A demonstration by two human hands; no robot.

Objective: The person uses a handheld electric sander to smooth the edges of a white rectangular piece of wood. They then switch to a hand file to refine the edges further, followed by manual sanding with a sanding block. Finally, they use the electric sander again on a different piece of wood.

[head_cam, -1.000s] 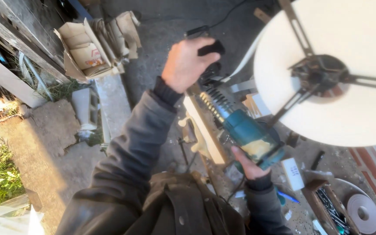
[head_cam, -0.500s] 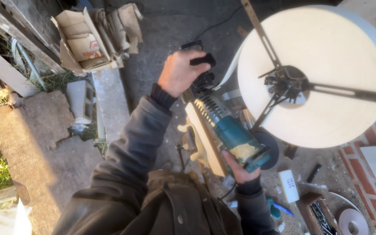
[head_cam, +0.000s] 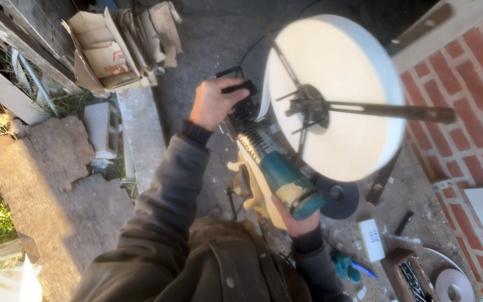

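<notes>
At twelve o'clock, your left hand (head_cam: 214,103) grips the teal angle grinder's (head_cam: 278,173) rear handle; your right hand (head_cam: 296,222) cups its head beside the white disc (head_cam: 339,72).

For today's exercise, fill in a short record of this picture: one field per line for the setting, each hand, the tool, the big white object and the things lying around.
Setting: outdoors, concrete ground, brick wall on the right
Left hand: grips the black rear handle of the angle grinder
Right hand: supports the grinder under its front end
Angle grinder: teal body, dark disc at its head
White disc: large, round, on a metal frame, next to the grinder
Nearby: cardboard boxes upper left, grey block
</notes>
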